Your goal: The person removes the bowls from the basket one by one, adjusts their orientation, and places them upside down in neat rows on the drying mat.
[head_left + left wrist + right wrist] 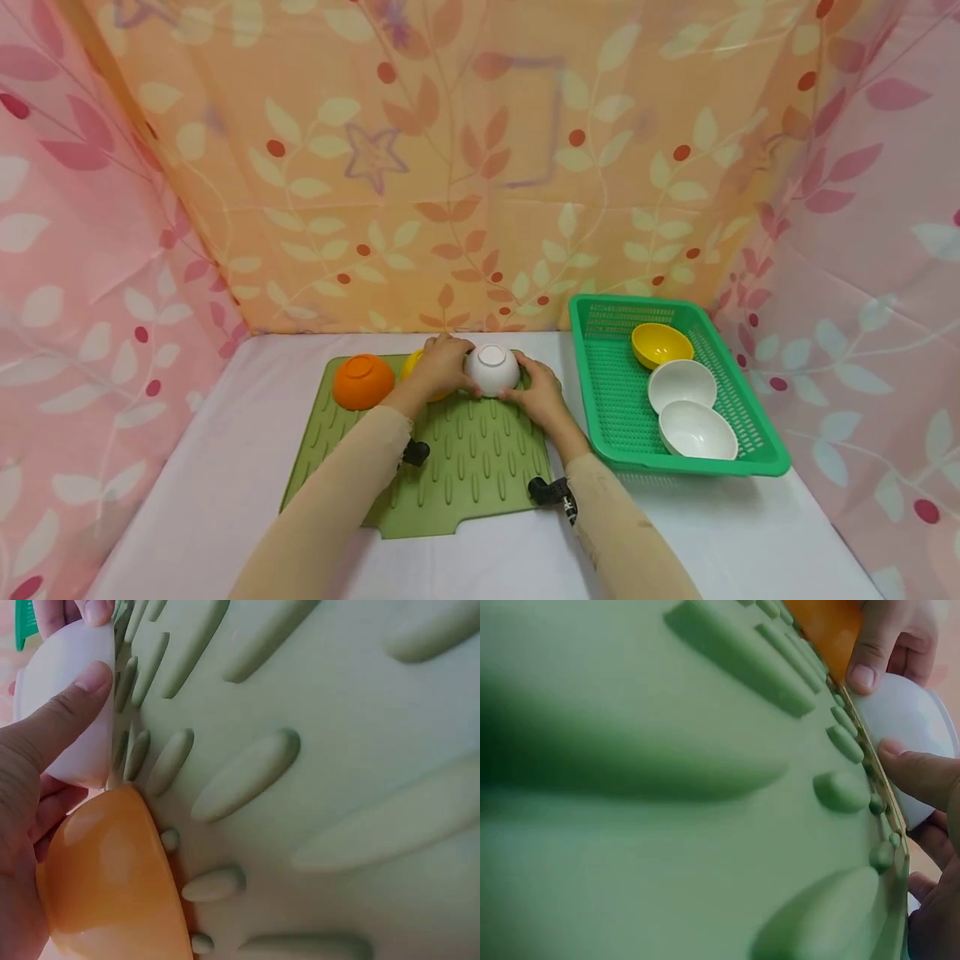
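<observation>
A white bowl (492, 372) sits upside down on the green drying mat (468, 479), near its far edge. My left hand (444, 367) grips its left side, thumb on the near wall and fingers reaching behind. From the right, my right hand (538, 390) holds the same bowl, its thumb (915, 771) also on the near wall. Partly hidden beneath my left hand is an upturned yellow bowl (408, 364), which looks orange in the left wrist view. An upturned orange bowl (363, 383) rests at the mat's far left.
To the right stands a green plastic basket (611, 392). Inside lie a yellow bowl (662, 345) and two white bowls, one farther (682, 385) and one nearer (699, 432), all facing up. A patterned curtain (450, 167) closes off the back and sides of the white-covered table (225, 467).
</observation>
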Motion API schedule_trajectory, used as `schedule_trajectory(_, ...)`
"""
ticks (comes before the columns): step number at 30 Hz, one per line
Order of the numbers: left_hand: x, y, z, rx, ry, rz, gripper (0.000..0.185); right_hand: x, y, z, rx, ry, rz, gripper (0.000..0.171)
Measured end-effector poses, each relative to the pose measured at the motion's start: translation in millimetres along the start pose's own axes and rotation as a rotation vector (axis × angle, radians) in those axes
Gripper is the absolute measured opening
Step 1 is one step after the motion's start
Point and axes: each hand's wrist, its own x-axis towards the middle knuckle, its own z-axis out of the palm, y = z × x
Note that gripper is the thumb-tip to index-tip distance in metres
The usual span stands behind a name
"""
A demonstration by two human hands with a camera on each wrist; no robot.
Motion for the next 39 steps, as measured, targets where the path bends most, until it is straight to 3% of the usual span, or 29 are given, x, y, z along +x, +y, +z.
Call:
schedule_trajectory(6, 0.0, 0.9, 4.1, 0.07, 0.005, 0.011, 0.083, 0, 2, -1, -0.034, -0.034, 0.027, 0.085)
schedule_trajectory(15, 2.2, 5.0, -2.2, 0.159, -0.012, 0.051, 0.076, 2, 3, -2, -0.033, -0.035, 0.028, 0.085)
schedule_trajectory(18, 6.3, 7.0, -4.8, 0.123, -0.014, 0.051, 0.083, 2, 5, -1, -0.048, -0.043, 0.022, 0.085)
schedule_trajectory(21, 11.8, 10.9, -7.5, 0.026, 0.004, 0.052, 0.085, 1, 6, 0, -0.059, -0.051, 0.016, 0.085)
schedule_trajectory(25, 15.8, 19.5, -12.5, -0.058, 0.002, 0.059, 0.074, 0, 7, 0, -0.058, -0.047, 0.013, 0.085)
schedule_trajectory(39, 22.5, 25.5, -6.9, -0.064, 0.007, 0.054, 0.053, -4, 4, 2, -0.097, -0.056, -0.035, 0.084)
